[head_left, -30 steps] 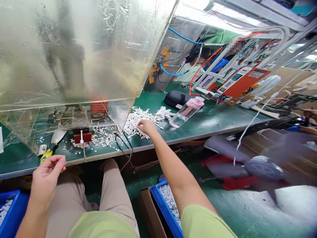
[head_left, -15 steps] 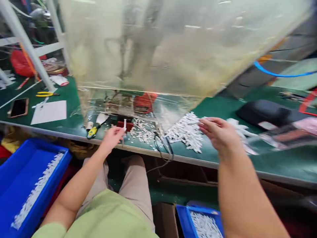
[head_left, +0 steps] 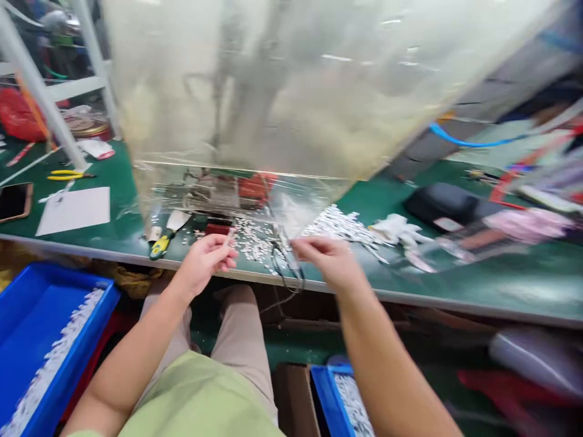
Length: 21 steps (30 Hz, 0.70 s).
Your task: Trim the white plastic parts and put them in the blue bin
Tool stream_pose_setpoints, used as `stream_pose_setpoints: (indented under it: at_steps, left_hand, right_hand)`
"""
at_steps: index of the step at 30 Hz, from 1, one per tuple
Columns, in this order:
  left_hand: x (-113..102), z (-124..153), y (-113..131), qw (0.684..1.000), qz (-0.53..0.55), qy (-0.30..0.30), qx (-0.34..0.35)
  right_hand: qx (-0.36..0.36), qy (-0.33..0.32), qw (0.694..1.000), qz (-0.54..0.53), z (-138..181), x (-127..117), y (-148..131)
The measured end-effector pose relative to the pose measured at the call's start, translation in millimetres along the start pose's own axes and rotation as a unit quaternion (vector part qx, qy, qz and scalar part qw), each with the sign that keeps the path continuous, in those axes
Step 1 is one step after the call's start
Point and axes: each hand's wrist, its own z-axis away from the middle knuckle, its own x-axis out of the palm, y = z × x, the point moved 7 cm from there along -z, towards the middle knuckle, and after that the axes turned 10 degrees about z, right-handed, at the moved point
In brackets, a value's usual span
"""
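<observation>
My left grip (head_left: 204,261) is closed on a slim white strip (head_left: 230,235), pinched between thumb and finger by the near edge of the green table (head_left: 483,279), in front of a dark red block (head_left: 217,229). My right grip (head_left: 333,262), fingertips drawn close, is near a looped black cable (head_left: 275,262) at that edge; blur leaves me unable to tell whether it is closed on anything. Small white chips (head_left: 254,244) lie scattered between my grips, and a heap of slender white pieces (head_left: 344,226) spreads farther from the edge, behind the right one.
</observation>
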Motion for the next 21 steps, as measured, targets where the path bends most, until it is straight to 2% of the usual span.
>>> stream_pose_setpoints:
  at_steps: [3,5,7,9,14,17,21]
  left_hand:
    - [2.8,3.0,-0.1,1.0,0.015,0.001,0.01]
    - [1.7,-1.2,-0.8,0.999,-0.038,-0.002,0.031]
    - [-1.2,-4.3,1.0,0.994,-0.086,0.004,0.06]
    - [-5.4,-3.9,4.5,0.992,-0.098,0.019,0.077]
    - [-11.3,2.4,14.0,0.994,-0.026,0.06,0.089]
    - [-12.7,3.1,15.3,0.994,0.01,0.072,0.081]
    - [-28.3,3.6,17.5,0.99,0.04,0.112,0.081]
  right_hand:
    - [-0.111,-0.117,0.986,0.047,14.5,51.1,-38.9]
    - [-0.17,-0.151,0.971,0.072,19.2,75.7,-59.6]
    - [-0.206,-0.157,0.96,0.102,21.9,89.1,-73.0]
    - [-0.221,-0.167,0.954,0.115,24.6,95.3,-79.1]
    - [-0.249,-0.225,0.932,0.134,28.1,103.2,-75.5]
    - [-0.233,-0.223,0.938,0.124,22.1,104.0,-70.1]
    - [-0.21,-0.213,0.951,0.081,12.6,100.4,-69.3]
